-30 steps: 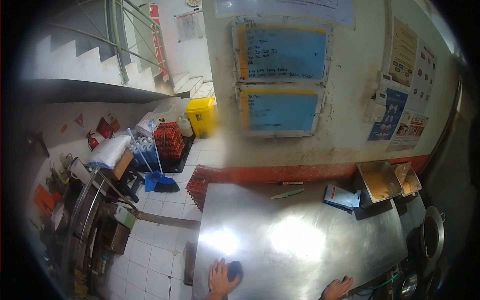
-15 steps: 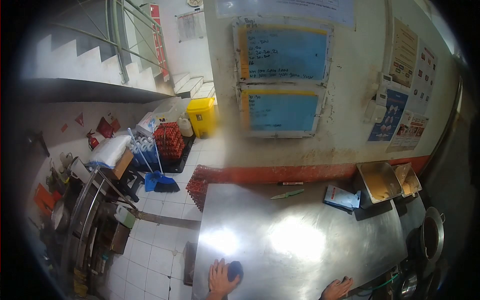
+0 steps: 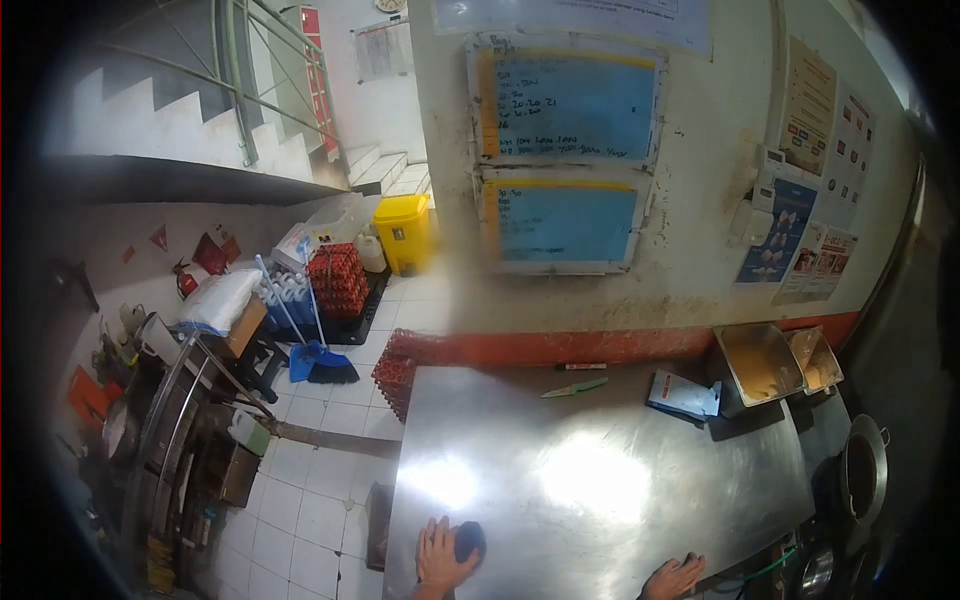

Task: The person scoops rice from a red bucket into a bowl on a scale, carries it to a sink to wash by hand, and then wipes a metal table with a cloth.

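Observation:
My left hand (image 3: 443, 560) lies on the steel table (image 3: 520, 420) near its left front corner, fingers stretched out and slightly apart. Right beside its fingers, a dark rounded patch (image 3: 470, 541) shows on the metal; I cannot tell whether it is an object or a reflection. Resting at the front edge, farther right, my right hand (image 3: 673, 577) has its fingers extended and nothing in them. A knife with a pale green handle (image 3: 585, 386) lies toward the back of the table, away from both hands.
A blue-and-white packet (image 3: 683, 396) and a steel pan of yellowish contents (image 3: 757, 365) stand at the back right. A wok-like pan (image 3: 863, 470) is beyond the right edge. Red egg trays (image 3: 395, 375) stand by the table's left side. A broom head (image 3: 333, 374) rests on the tiled floor.

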Demonstrator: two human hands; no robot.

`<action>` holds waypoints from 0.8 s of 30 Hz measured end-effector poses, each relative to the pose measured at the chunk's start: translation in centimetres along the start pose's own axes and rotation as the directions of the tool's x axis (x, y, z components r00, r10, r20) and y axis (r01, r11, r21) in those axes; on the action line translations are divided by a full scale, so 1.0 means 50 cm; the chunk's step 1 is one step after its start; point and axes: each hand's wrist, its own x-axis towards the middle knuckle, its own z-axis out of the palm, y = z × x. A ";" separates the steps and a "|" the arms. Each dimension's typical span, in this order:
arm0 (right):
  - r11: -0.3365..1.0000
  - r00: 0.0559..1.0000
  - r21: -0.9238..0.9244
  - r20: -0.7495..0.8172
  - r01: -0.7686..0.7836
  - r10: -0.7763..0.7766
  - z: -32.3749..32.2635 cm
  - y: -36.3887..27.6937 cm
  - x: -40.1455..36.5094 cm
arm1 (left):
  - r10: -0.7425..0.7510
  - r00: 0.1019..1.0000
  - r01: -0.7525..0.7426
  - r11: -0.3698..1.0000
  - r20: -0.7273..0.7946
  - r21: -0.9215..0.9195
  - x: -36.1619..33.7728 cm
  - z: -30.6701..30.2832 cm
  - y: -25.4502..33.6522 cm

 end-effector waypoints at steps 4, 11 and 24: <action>0.998 0.995 -0.012 0.075 -0.066 0.066 -0.027 -0.027 0.004 | 0.002 1.000 -0.002 1.000 -0.002 -0.024 -0.001 0.002 -0.001; 0.999 0.996 -0.005 0.083 -0.041 0.041 -0.010 -0.007 0.001 | -0.002 1.000 0.002 1.000 0.002 -0.031 -0.001 0.004 -0.003; 0.999 0.995 -0.022 0.095 -0.042 0.043 -0.005 -0.002 0.000 | -0.002 1.000 0.002 1.000 -0.004 -0.025 0.000 0.005 -0.003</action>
